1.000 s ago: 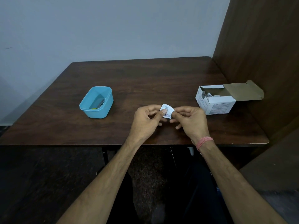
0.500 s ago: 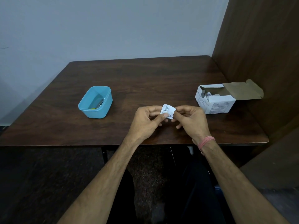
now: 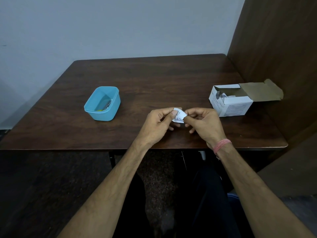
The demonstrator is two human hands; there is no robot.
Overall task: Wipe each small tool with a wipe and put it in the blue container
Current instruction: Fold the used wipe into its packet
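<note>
A small white wipe packet (image 3: 180,116) with printed text is pinched between my two hands above the table's front middle. My left hand (image 3: 158,123) grips its left edge with thumb and forefinger. My right hand (image 3: 202,122) grips its right edge, a pink band on that wrist. The blue container (image 3: 96,112) stands on the table to the left, open, with a metal tool and something yellow lying inside.
An open white cardboard box (image 3: 231,104) with more packets stands at the right, its flap against a wooden side panel (image 3: 274,48). The dark wooden table (image 3: 154,79) meets a pale wall behind. My legs are under the front edge.
Both hands stay together on the packet and have shifted only slightly. The packet looks a little more bent between the fingers.
</note>
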